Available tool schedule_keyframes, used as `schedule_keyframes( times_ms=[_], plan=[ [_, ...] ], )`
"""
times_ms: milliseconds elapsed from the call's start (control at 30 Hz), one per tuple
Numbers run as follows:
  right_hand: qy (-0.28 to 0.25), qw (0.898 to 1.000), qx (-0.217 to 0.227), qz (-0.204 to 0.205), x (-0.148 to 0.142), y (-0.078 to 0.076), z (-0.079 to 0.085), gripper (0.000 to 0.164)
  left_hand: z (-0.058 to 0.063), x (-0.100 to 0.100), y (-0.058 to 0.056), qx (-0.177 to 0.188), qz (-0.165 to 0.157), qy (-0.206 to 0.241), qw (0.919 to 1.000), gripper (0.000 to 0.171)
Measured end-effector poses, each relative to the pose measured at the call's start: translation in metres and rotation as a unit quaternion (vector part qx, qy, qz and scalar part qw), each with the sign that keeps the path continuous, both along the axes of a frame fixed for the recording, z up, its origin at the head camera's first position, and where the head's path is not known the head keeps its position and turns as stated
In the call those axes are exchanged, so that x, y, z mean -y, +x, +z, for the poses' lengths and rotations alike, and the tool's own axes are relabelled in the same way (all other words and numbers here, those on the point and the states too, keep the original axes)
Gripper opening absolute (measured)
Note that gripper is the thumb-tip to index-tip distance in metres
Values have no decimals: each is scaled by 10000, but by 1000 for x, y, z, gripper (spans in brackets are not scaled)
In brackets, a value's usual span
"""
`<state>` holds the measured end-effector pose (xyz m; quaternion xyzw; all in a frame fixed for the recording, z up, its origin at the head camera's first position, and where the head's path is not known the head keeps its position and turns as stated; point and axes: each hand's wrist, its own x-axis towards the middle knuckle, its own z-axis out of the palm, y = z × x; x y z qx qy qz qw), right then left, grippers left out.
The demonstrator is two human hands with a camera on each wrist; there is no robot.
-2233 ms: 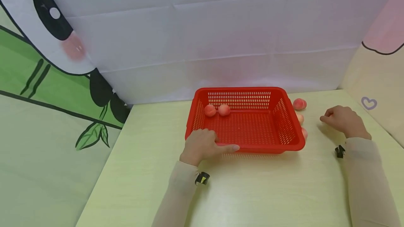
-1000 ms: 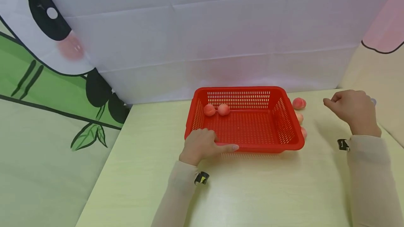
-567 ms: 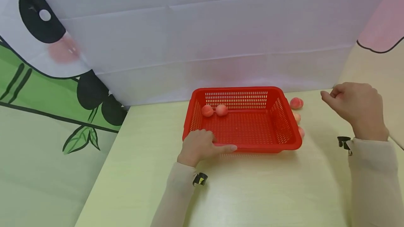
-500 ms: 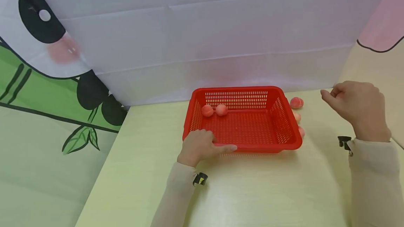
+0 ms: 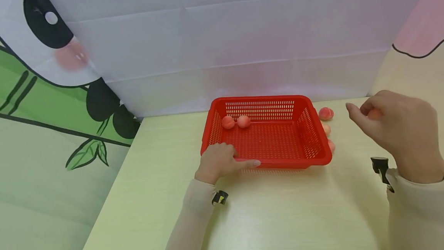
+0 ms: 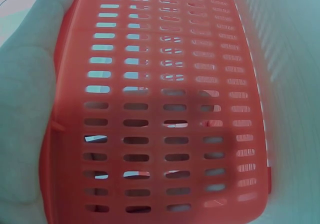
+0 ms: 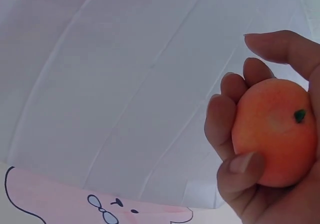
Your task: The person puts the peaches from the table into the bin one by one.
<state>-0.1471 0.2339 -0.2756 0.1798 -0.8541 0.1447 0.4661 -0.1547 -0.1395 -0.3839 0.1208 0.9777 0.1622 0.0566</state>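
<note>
No words, labels, brands, numbers or signs can be read in the head view or either wrist view.

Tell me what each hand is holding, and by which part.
The left hand holds the red basket by its near rim, left of the middle. The right hand clasps a fruit round its side, the green-tipped end uncovered.
</note>
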Motion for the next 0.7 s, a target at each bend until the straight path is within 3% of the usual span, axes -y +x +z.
schedule_keyframes(
  times_ms=[233, 367, 433, 633, 700],
  plan=[
    [-45, 9984, -389, 398, 15, 28, 12, 69, 3, -2, 1, 101, 8, -59, 9999, 81],
    [-367, 9920, -790, 913, 26, 37, 15, 71, 3, -2, 2, 93, 2, -88, 9999, 81],
    [-575, 9842, -1099, 1265, 29, 38, 13, 69, 3, -1, 2, 70, 1, -100, 9999, 81],
    [-1006, 9469, -1987, 2319, 26, 30, -7, 56, 3, -1, 2, 50, -33, -59, 10000, 81],
    [-956, 9441, -2073, 2380, 26, 28, -8, 50, 3, -1, 2, 68, -35, -54, 10000, 81]
  ],
)
